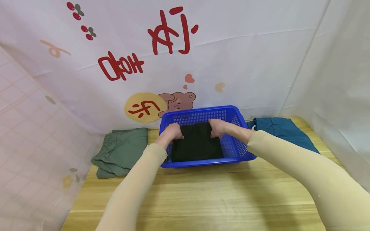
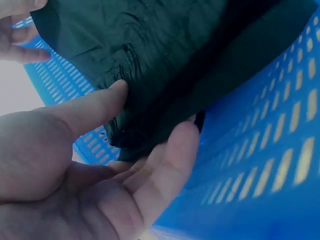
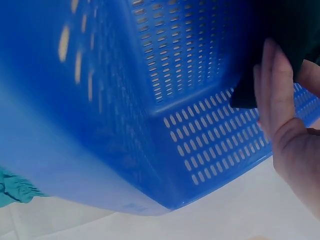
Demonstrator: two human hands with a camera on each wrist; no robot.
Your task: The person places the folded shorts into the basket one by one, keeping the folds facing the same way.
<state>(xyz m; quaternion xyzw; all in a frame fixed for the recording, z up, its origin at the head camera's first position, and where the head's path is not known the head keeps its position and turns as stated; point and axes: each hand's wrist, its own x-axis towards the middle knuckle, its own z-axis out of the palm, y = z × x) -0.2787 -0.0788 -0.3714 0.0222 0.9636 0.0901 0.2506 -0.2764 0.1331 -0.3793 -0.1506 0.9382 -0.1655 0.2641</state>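
A folded dark garment, nearly black in the head view and dark green in the left wrist view, is inside a blue plastic basket. My left hand grips its left far corner, thumb on top and fingers beneath. At the opposite far corner, my right hand pinches the cloth between thumb and fingers. In the right wrist view the right hand is partly cut off by the frame edge. The basket's slotted floor and walls show beside the garment.
Left of the basket lies a folded grey-green garment with an elastic waistband. A folded teal garment lies to the right, partly behind the right forearm. The wooden table meets a printed white cloth wall behind the basket.
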